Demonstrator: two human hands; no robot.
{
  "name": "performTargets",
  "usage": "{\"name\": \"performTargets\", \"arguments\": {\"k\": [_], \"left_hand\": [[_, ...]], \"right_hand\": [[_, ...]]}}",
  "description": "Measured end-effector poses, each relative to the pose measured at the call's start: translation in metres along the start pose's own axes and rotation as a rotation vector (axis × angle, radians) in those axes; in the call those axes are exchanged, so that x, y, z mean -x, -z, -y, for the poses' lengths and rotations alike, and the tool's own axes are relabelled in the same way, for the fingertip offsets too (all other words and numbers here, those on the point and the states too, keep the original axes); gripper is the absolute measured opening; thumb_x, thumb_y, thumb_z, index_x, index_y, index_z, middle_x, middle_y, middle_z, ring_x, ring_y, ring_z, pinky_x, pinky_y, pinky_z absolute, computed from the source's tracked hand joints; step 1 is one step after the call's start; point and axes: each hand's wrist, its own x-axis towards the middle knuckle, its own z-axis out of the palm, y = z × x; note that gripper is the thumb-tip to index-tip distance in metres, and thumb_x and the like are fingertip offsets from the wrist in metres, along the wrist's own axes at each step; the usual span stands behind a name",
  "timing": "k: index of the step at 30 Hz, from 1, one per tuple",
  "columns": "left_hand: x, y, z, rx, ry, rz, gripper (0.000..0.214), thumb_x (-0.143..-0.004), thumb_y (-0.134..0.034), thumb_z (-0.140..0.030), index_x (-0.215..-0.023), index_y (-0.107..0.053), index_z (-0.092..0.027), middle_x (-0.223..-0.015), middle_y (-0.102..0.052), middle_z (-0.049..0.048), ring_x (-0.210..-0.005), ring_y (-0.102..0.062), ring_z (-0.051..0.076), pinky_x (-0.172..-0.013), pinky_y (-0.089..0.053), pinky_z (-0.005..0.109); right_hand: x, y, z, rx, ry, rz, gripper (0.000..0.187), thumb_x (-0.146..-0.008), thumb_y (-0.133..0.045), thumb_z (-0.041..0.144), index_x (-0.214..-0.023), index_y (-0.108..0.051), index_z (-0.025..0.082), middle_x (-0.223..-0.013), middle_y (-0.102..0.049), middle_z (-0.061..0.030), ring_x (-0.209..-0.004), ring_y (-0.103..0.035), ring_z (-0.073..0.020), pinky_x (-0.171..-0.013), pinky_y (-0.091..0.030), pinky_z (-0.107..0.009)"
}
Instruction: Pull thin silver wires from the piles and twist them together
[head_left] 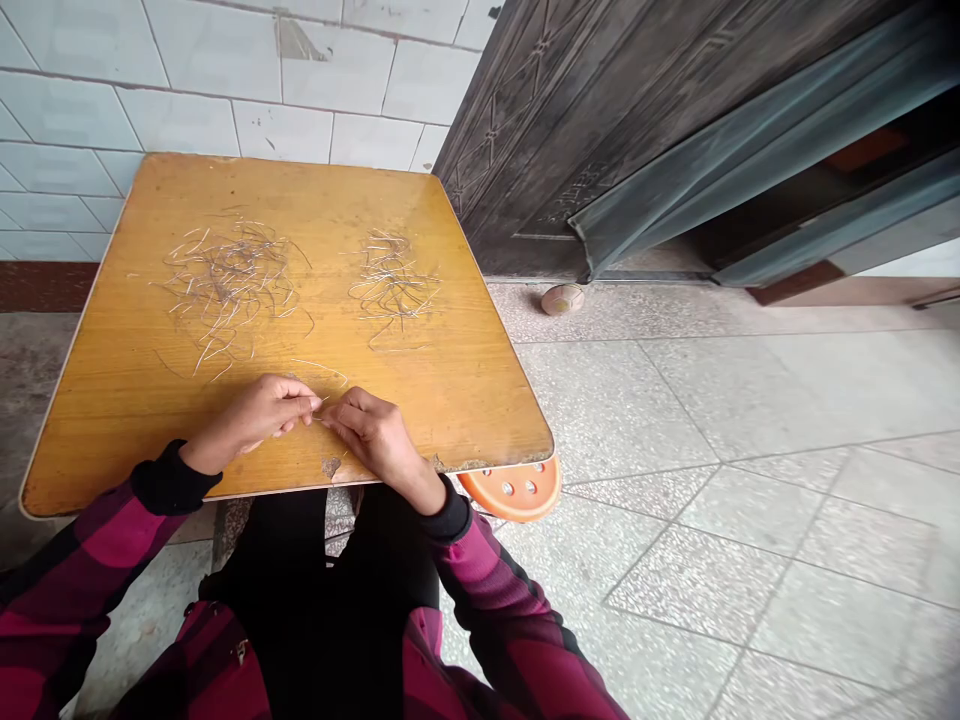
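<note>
Near the front edge of the wooden table (112, 400), my left hand (262, 415) and my right hand (375, 430) almost meet at their fingertips. Both are closed in a pinch on a thin, light wire (321, 408), which shows only as a short stretch between them. Just beyond my fingers, another bent thin wire (322, 366) rests on the tabletop. A loose, tangled pile of thin wires (236, 275) spreads over the left part of the table. A smaller pile of wires (394, 280) lies right of it.
A white tiled wall (315, 100) stands behind the table. To the right are a dark carved door (540, 130), a grey-green curtain (675, 170) and a rounded stone-like object (562, 299) on the floor. An orange stool (517, 488) sits partly under the table's right front corner.
</note>
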Motion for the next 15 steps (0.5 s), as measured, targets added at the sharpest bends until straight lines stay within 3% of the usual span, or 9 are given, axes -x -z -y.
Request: {"name": "performTargets", "arguments": {"k": [5,8,12,15], "left_hand": [[-0.002,0.002,-0.003,0.118,0.077,0.033,0.02,-0.067,-0.071,-0.035,-0.061,-0.062,-0.017,-0.05,-0.046,-0.0033,-0.042,-0.035,0.006,-0.039,-0.023,0.018],[-0.002,0.001,-0.002,0.134,0.052,-0.005,0.019,-0.068,-0.068,-0.034,-0.063,-0.06,-0.017,-0.051,-0.044,-0.0045,-0.042,-0.031,0.005,-0.039,-0.022,0.018],[-0.002,-0.002,-0.003,-0.071,-0.087,-0.088,0.018,-0.072,-0.061,-0.032,-0.061,-0.059,-0.018,-0.05,-0.042,-0.0044,-0.045,-0.033,0.008,-0.042,-0.025,0.02],[-0.003,-0.004,-0.003,-0.219,-0.175,-0.078,0.02,-0.075,-0.057,-0.029,-0.059,-0.06,-0.019,-0.05,-0.045,-0.0037,-0.048,-0.037,0.009,-0.044,-0.027,0.021]], "right_hand": [[-0.003,0.003,0.003,-0.016,0.01,0.027,0.026,-0.099,-0.047,0.027,-0.094,-0.071,0.018,-0.086,-0.066,-0.0056,-0.077,-0.062,-0.0131,-0.07,-0.049,-0.024],[-0.005,0.002,0.004,-0.038,-0.02,-0.004,0.023,-0.098,-0.049,0.027,-0.095,-0.071,0.018,-0.085,-0.065,-0.0055,-0.077,-0.062,-0.0135,-0.071,-0.05,-0.025],[-0.004,-0.003,0.001,-0.091,-0.055,-0.034,0.021,-0.098,-0.05,0.024,-0.092,-0.07,0.018,-0.085,-0.065,-0.0052,-0.077,-0.063,-0.0136,-0.071,-0.051,-0.025],[-0.004,-0.008,-0.002,-0.108,-0.033,-0.02,0.022,-0.097,-0.05,0.023,-0.089,-0.069,0.017,-0.084,-0.065,-0.0052,-0.076,-0.063,-0.0137,-0.07,-0.051,-0.025]]}}
